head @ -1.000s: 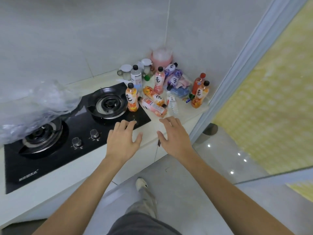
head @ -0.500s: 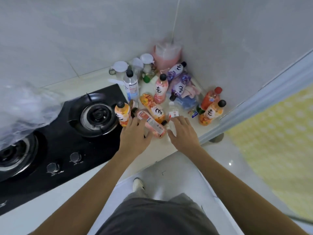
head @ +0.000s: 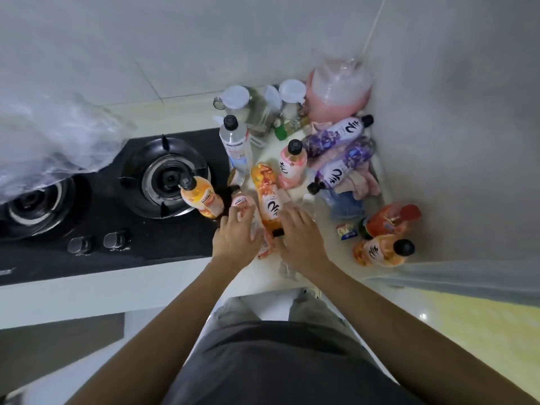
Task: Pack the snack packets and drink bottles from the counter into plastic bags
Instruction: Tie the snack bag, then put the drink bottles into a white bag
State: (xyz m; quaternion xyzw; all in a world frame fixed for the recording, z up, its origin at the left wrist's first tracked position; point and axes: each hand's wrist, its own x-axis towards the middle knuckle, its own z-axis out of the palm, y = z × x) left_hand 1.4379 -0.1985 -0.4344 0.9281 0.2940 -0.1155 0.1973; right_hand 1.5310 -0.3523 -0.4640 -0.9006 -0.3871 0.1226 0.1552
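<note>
Counter, corner section, pale top, beside a black two-burner gas hob.

Left hand: fingers spread and relaxed, laid over the pink bottle lying flat; whether it grips that bottle cannot be told. Right hand: fingers extended, resting on the cap end of the orange bottle lying flat; no curl round it is visible.

Drink bottles, all on the counter or hob edge:
- orange-pink bottle, upright, on the hob just beside the right burner;
- clear bottle, black cap, upright;
- pink bottle, upright, behind the flat orange one;
- two purple bottles, tilted, against the corner wall;
- red-capped bottle and orange bottle with black cap, near the right edge.

Small snack packet, left of the red-capped bottle.

Clear plastic bag, crumpled, over the left burner. Pink-filled bag and white-lidded jars at the back corner.
</note>
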